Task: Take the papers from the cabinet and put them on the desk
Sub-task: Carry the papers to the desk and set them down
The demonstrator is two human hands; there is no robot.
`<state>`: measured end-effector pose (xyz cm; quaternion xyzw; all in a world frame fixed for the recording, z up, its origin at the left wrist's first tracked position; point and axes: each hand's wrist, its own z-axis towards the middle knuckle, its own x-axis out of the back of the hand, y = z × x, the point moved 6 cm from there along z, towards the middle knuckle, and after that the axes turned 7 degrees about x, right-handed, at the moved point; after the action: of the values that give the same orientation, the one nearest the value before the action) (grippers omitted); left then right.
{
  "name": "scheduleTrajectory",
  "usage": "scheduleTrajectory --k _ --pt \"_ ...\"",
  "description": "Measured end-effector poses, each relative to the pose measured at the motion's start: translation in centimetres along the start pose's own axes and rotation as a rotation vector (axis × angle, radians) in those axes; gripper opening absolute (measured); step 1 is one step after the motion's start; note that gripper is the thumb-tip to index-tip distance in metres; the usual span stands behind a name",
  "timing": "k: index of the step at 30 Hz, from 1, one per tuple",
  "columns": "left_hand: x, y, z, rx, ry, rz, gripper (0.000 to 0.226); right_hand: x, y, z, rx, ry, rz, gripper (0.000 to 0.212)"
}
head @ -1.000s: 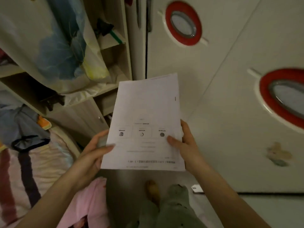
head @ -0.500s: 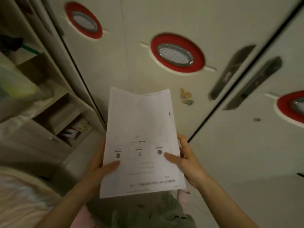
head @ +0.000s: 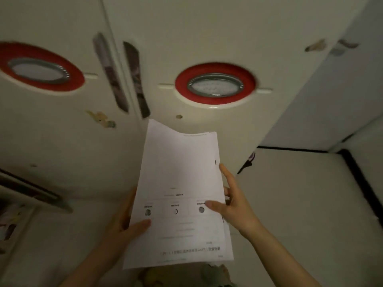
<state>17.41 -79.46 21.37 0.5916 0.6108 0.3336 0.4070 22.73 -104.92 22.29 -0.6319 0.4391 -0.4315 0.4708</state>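
A stack of white printed papers [head: 178,183] is held upright in front of me, its text upside down. My left hand [head: 122,226] grips the lower left edge, thumb on the front sheet. My right hand [head: 234,206] holds the right edge, thumb pressed on the page and fingers spread behind it. The cabinet [head: 62,141] with closed cream doors fills the background. No desk is in view.
The cabinet doors carry red oval rings with metal insets [head: 215,84] and long dark handles [head: 132,77]. A pale wall [head: 331,100] and a white surface with dark edging [head: 310,193] lie at right. An open shelf edge [head: 31,193] shows at lower left.
My view has swung right past the open shelves to the closed doors. Both hands keep hold of the papers, which stay in front of me.
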Motion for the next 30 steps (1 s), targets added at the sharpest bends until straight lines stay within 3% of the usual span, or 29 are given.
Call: scheduleTrajectory --k 14,30 --pt "-36.2 1.3 10.1 -0.013 -0.478 0.213 0.081 32.9 5.4 -12.8 -0.061 0.602 -0.026 0.092" --pt "-68.4 0.2 13.4 -0.027 -1.108 0.535 0.068 50.5 10.8 -29.3 -0.188 1.289 0.176 0.094"
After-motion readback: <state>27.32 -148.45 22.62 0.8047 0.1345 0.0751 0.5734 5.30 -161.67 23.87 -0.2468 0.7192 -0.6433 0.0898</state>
